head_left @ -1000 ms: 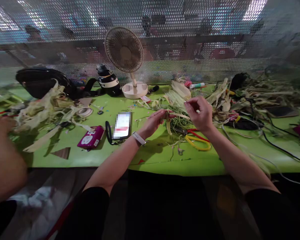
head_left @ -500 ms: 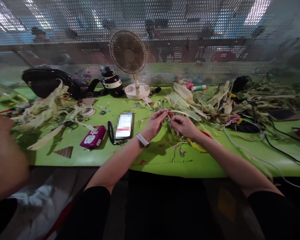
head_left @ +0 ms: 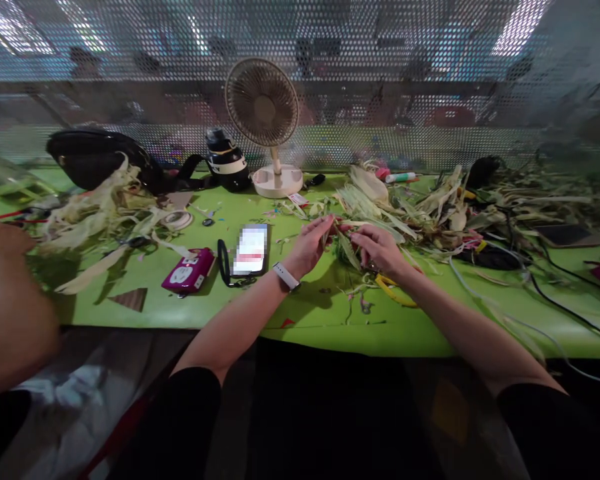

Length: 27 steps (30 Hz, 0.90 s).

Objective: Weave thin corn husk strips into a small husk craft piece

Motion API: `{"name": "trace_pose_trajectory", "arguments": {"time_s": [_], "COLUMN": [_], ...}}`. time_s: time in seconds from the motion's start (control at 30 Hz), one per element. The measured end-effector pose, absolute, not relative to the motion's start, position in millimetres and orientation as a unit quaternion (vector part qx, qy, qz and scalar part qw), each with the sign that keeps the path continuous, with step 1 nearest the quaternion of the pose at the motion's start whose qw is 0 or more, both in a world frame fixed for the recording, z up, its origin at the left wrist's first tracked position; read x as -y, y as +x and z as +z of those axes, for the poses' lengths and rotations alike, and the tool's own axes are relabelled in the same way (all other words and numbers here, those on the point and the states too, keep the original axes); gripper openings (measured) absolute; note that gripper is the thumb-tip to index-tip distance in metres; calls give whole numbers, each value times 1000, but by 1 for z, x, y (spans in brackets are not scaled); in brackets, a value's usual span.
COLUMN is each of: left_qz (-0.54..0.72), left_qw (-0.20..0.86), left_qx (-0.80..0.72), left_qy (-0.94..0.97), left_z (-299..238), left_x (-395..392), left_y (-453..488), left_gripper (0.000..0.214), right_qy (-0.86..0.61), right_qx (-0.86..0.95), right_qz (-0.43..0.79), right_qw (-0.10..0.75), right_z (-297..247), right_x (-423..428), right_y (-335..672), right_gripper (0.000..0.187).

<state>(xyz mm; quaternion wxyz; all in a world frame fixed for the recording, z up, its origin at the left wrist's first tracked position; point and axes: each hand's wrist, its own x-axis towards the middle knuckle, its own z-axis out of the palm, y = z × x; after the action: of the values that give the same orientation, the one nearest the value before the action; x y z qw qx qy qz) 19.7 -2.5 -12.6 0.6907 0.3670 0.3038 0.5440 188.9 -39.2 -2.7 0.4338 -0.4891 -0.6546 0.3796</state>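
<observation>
Over the green table, my left hand, with a pale band on its wrist, pinches a strip of corn husk at its fingertips. My right hand is closed just right of it, its curled fingers at the same strip; exactly what they grip is partly hidden. The strip slants down between the two hands. Beyond my fingers lies a heap of pale green corn husks. A curved yellow handle shows beneath my right wrist, the rest of that tool covered.
A phone and a purple device lie left of my hands. Behind stand a fan and a black bottle. More husks lie leftward. A white cable crosses the right side. Another person's arm reaches in at left.
My right hand has moved slightly right, away from my left hand, and more of the husk strip shows between them. My left hand keeps nearly the same place.
</observation>
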Motion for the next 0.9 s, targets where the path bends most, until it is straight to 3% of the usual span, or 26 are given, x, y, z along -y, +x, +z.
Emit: {"name": "trace_pose_trajectory", "arguments": {"time_s": [0.1,0.17,0.23,0.33,0.53,0.9], "left_qz": [534,527,524,516,473,415], "left_qw": [685,684,682,660,569,514], "left_qx": [-308,-304,-297,-298,-330,-325], "left_qy": [389,403,414,457,586,676], "left_z": [-14,-14,-15,-14,-11,-19], "left_x": [3,3,4,7,7,1], "left_y": [21,21,21,18,12,7], "left_gripper": [12,12,15,24,35,34], "right_qy": [-513,-513,-508,-487,-446,-478], "right_qx": [644,670,706,733,782,761], "right_qz": [201,142,186,274,135,115], "right_qw": [531,518,458,389,414,423], "right_z": [-1,-1,-2,-4,-3,-5], "right_x": [37,34,30,25,23,14], "right_y": [194,198,200,203,206,210], "right_gripper": [21,25,32,26,25,25]}}
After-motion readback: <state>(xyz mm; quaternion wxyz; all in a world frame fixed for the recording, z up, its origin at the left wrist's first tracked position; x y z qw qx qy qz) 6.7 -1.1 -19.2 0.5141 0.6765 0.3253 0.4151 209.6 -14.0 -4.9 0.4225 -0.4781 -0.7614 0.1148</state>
